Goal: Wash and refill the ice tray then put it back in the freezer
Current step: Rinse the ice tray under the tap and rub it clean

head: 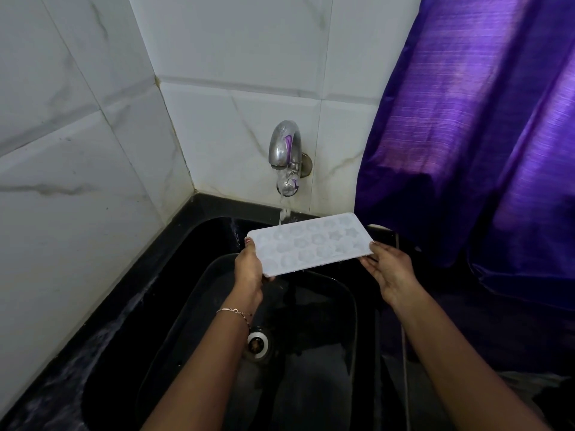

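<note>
A white ice tray (311,242) with several shaped cavities is held flat over the black sink (199,244). My left hand (249,272) grips its near left corner, thumb on top. Its right end rests in my right hand (389,272), fingers under the edge. A chrome tap (284,150) on the tiled wall runs, and its stream of water (284,213) falls onto the tray's far left edge. The freezer is not in view.
A dark plastic tub (311,353) sits inside the sink, with the drain (257,343) beside my left wrist. White marble tiles (77,150) form the left and back walls. A purple curtain (482,135) hangs at the right. The black counter edge (77,353) at the left is wet.
</note>
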